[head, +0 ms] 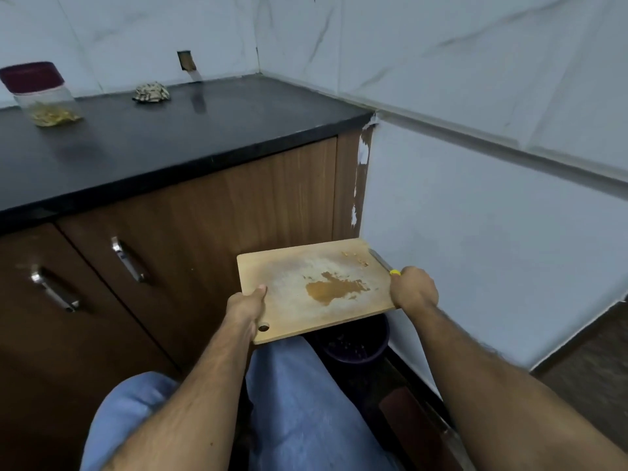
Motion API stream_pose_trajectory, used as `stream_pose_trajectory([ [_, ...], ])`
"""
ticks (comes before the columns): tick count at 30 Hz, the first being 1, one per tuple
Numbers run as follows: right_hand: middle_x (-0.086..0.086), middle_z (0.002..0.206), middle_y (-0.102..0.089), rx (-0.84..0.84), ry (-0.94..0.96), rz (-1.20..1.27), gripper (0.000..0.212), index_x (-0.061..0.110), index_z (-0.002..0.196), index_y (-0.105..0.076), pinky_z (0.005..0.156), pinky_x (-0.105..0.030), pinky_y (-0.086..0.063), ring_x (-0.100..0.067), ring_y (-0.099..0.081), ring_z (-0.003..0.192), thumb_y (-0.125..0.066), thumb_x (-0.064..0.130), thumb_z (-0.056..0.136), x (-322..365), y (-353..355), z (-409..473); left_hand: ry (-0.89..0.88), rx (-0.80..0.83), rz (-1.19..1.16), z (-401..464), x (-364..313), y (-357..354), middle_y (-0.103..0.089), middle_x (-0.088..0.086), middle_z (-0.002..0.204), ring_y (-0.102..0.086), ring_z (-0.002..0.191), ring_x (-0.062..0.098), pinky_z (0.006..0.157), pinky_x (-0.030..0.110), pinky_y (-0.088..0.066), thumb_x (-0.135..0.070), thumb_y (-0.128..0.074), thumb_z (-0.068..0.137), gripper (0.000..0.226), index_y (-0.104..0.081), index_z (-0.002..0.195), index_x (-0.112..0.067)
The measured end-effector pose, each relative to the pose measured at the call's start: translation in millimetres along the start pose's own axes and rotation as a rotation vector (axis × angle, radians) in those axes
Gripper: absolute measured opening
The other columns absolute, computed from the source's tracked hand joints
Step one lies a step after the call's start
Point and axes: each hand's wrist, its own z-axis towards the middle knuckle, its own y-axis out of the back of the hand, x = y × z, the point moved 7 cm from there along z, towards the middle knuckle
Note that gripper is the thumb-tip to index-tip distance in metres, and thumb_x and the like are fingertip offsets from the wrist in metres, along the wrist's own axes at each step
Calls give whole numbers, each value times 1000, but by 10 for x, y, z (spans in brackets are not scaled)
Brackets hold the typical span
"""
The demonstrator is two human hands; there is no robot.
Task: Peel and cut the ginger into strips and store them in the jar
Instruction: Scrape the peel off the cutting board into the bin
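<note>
A wooden cutting board (316, 287) with a wet brown stain and a few ginger scraps near its far right corner is held level above a dark bin (353, 345) on the floor. My left hand (246, 305) grips the board's near left edge, thumb on top. My right hand (413, 288) grips a yellow-handled knife (382, 261) at the board's right edge, its blade lying along that edge. A clear jar (44, 93) with a dark red lid stands on the black counter (170, 130) at the far left, with yellow ginger strips inside.
A crumpled patterned cloth (151, 92) lies at the back of the counter. Brown cabinet doors (204, 215) with metal handles are below the counter. A white wall (475, 232) rises on the right. My legs in blue trousers are underneath.
</note>
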Motion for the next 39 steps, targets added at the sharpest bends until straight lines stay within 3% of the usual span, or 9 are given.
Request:
stream_pose_trajectory([
  [3,-10,117,-63,6,-3,-83,31,12,112,-66,84,-38,-49,-32,-58,110,-40,26,101,-34,-216,31,28,-15,21,143,118,-79,-67,13,102,-66,83,31,55,37,-55,-31,-65,94,35,-59,113,-3],
  [6,-14,119,-61,15,87,-131,35,7,115,-65,87,-36,-47,-33,-57,112,-36,22,104,77,-396,74,56,-46,54,245,256,-197,-66,13,101,-66,87,33,77,47,-59,-32,-66,93,35,-60,113,-4],
  [12,-16,121,-59,172,201,-187,32,5,118,-64,88,-35,-46,-33,-58,111,-39,20,103,138,-917,105,99,-136,79,283,421,-385,-64,9,97,-64,90,32,86,45,-57,-36,-65,92,33,-60,108,-7],
  [18,-16,121,-58,225,220,-188,31,8,118,-65,90,-36,-49,-34,-58,109,-42,17,99,172,-1244,204,146,-202,103,347,512,-452,-66,10,102,-61,87,30,73,34,-48,-38,-64,93,35,-60,110,-7],
  [28,-14,118,-62,263,247,-241,29,7,114,-68,88,-35,-51,-31,-60,105,-45,18,99,98,-1593,310,206,-263,256,305,618,-596,-63,13,118,-63,104,33,76,33,-48,-42,-57,96,45,-54,124,-8],
  [32,-12,110,-66,283,188,-171,28,9,106,-72,81,-35,-53,-31,-63,98,-48,19,95,-41,-1706,356,233,-257,329,280,672,-605,-61,15,120,-64,102,35,62,32,-49,-44,-55,96,48,-51,127,-7],
  [36,-12,104,-67,330,175,-149,29,6,103,-72,75,-35,-52,-31,-63,96,-46,14,94,-147,-1844,327,255,-279,388,307,703,-529,-59,18,127,-61,110,37,76,37,-47,-44,-56,96,53,-50,132,-5],
  [39,-13,104,-68,359,167,-176,29,3,101,-71,69,-33,-47,-31,-64,96,-44,11,95,-212,-1937,320,268,-292,404,304,710,-500,-58,18,128,-60,112,36,75,38,-46,-43,-56,97,52,-49,132,-5],
])
